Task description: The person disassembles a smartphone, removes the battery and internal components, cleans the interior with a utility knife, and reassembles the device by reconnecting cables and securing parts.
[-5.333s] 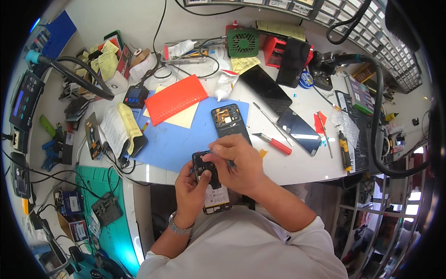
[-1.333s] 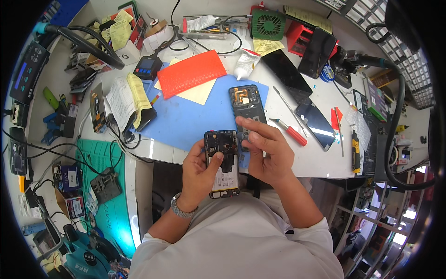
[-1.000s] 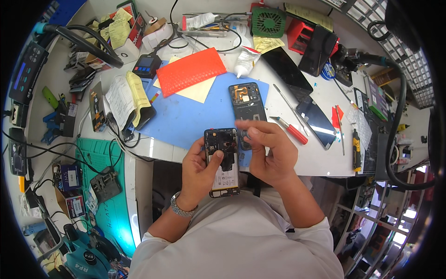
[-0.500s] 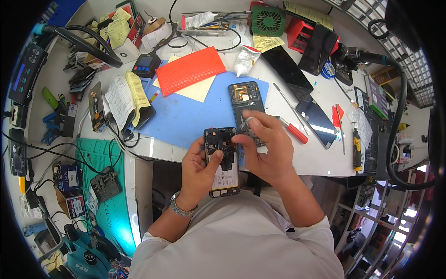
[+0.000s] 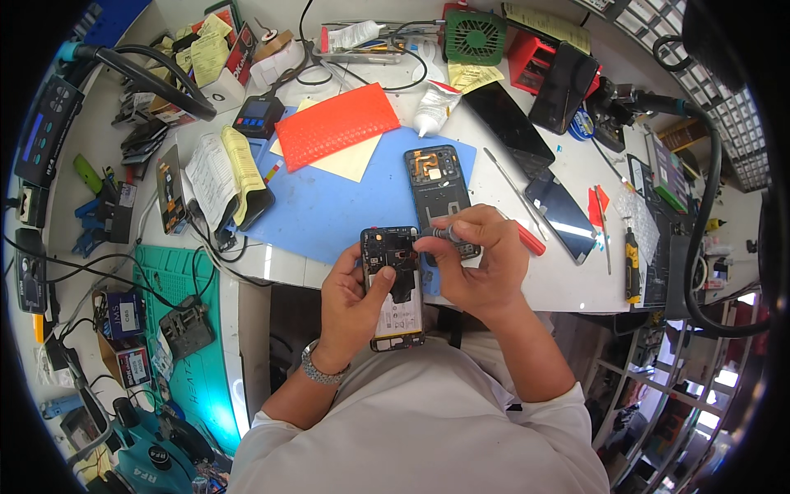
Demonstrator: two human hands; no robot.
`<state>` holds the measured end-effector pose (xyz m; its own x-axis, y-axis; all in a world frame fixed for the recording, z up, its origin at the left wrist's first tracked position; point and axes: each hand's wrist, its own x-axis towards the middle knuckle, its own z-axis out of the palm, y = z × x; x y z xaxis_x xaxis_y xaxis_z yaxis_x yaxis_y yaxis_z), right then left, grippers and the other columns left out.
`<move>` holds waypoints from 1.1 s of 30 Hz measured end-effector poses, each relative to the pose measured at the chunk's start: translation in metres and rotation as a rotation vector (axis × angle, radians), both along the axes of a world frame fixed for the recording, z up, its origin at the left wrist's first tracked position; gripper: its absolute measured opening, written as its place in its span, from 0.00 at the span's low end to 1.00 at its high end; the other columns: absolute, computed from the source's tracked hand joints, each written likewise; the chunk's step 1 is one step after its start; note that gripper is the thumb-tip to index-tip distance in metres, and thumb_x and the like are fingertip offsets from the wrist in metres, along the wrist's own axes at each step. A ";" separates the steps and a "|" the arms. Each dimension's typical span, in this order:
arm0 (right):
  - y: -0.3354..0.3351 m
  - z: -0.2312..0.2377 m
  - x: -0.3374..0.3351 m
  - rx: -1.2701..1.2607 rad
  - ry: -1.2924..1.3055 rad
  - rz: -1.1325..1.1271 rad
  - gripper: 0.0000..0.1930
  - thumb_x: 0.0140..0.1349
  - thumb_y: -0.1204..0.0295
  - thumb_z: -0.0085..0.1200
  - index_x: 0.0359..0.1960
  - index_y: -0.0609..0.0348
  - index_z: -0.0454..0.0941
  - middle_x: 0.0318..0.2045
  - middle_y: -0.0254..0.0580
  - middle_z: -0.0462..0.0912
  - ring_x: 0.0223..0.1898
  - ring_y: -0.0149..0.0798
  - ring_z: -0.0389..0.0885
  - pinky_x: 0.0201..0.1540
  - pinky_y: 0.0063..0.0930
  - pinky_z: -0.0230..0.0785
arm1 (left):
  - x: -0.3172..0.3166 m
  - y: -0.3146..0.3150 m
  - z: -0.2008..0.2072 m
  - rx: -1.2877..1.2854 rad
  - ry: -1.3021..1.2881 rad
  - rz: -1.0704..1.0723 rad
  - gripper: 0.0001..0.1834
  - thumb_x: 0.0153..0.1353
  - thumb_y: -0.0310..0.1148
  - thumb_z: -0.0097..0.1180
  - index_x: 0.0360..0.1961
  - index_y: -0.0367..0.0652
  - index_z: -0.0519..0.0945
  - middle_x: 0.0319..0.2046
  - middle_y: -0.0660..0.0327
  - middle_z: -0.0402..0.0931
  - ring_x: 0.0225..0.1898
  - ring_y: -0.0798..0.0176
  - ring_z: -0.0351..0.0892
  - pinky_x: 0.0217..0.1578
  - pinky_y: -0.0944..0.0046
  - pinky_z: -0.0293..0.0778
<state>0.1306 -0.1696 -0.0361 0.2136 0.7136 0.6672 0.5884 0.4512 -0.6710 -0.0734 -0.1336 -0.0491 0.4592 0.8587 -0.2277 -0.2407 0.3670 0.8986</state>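
Observation:
My left hand (image 5: pixel 350 300) grips an opened phone (image 5: pixel 401 317) from its left side, the thumb lying over the black inner parts. The phone's battery shows below the thumb, and its frame is held just off the table's near edge. Close to the phone's upper right corner, my right hand (image 5: pixel 485 263) pinches a short grey cylindrical tool (image 5: pixel 443 234) between thumb and fingers. The tool's exact kind and its tip are unclear. Behind the right hand lies a phone back housing (image 5: pixel 434 170) with orange flex parts, its lower part partly covered by the fingers.
A blue mat (image 5: pixel 329 206) carries a red bubble envelope (image 5: pixel 337 128). To the right lie a red-handled tool (image 5: pixel 531 239), partly hidden by my hand, a phone screen (image 5: pixel 561 216) and a metal tool (image 5: pixel 518 193). A green mat (image 5: pixel 177 272) and cables are on the left.
My right hand has moved slightly down, and the grey tool now lies more sideways near the phone's corner. More of the back housing shows. My left hand keeps its grip.

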 end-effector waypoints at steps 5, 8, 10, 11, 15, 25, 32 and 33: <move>0.010 0.014 -0.007 0.000 0.037 -0.002 0.25 0.58 0.91 0.68 0.54 0.60 0.74 0.45 0.52 0.88 0.41 0.46 0.91 0.41 0.31 0.83 | 0.000 0.000 0.001 -0.003 0.013 0.008 0.27 0.74 0.25 0.64 0.69 0.30 0.71 0.52 0.52 0.88 0.51 0.68 0.87 0.54 0.67 0.81; 0.009 0.000 -0.007 0.014 0.169 0.046 0.24 0.58 0.90 0.68 0.53 0.60 0.74 0.44 0.52 0.88 0.39 0.46 0.91 0.40 0.33 0.83 | 0.001 0.000 0.002 0.009 0.005 0.001 0.26 0.75 0.26 0.63 0.69 0.29 0.69 0.50 0.52 0.88 0.50 0.69 0.87 0.52 0.67 0.82; 0.008 -0.002 -0.001 0.033 0.067 0.009 0.23 0.59 0.90 0.67 0.53 0.60 0.74 0.43 0.51 0.87 0.38 0.45 0.90 0.38 0.33 0.83 | 0.000 0.000 0.001 0.011 0.002 -0.002 0.26 0.76 0.27 0.62 0.69 0.29 0.69 0.50 0.52 0.88 0.50 0.69 0.87 0.52 0.66 0.82; 0.009 0.002 -0.002 0.019 0.011 -0.028 0.23 0.59 0.90 0.67 0.53 0.60 0.75 0.42 0.51 0.87 0.36 0.44 0.90 0.38 0.33 0.82 | 0.000 0.000 0.002 0.010 0.004 -0.004 0.26 0.76 0.26 0.62 0.69 0.29 0.69 0.50 0.52 0.88 0.50 0.69 0.87 0.52 0.66 0.82; 0.010 0.013 -0.011 -0.055 0.048 -0.005 0.23 0.59 0.91 0.68 0.52 0.62 0.71 0.41 0.50 0.86 0.38 0.42 0.90 0.43 0.30 0.84 | 0.001 -0.001 0.004 -0.009 0.002 0.011 0.28 0.74 0.25 0.65 0.70 0.30 0.71 0.51 0.54 0.88 0.50 0.69 0.86 0.53 0.68 0.81; 0.011 0.012 -0.006 -0.048 0.067 0.029 0.25 0.58 0.91 0.70 0.51 0.62 0.70 0.41 0.49 0.85 0.41 0.43 0.91 0.42 0.31 0.84 | 0.001 0.000 0.003 0.020 0.024 -0.005 0.26 0.76 0.26 0.62 0.69 0.29 0.69 0.50 0.53 0.88 0.50 0.70 0.86 0.51 0.67 0.82; 0.007 0.019 -0.001 -0.092 -0.077 -0.047 0.25 0.57 0.92 0.70 0.49 0.62 0.68 0.42 0.51 0.85 0.45 0.46 0.92 0.44 0.31 0.84 | 0.000 -0.001 0.003 0.020 0.013 -0.017 0.25 0.76 0.26 0.62 0.69 0.29 0.70 0.50 0.54 0.88 0.49 0.71 0.86 0.50 0.67 0.82; 0.009 0.016 -0.002 -0.074 0.002 0.005 0.25 0.57 0.92 0.70 0.49 0.62 0.69 0.42 0.51 0.86 0.45 0.46 0.92 0.44 0.32 0.85 | -0.001 -0.003 0.003 0.016 0.011 -0.020 0.25 0.76 0.26 0.62 0.68 0.29 0.70 0.50 0.54 0.88 0.49 0.71 0.86 0.50 0.67 0.82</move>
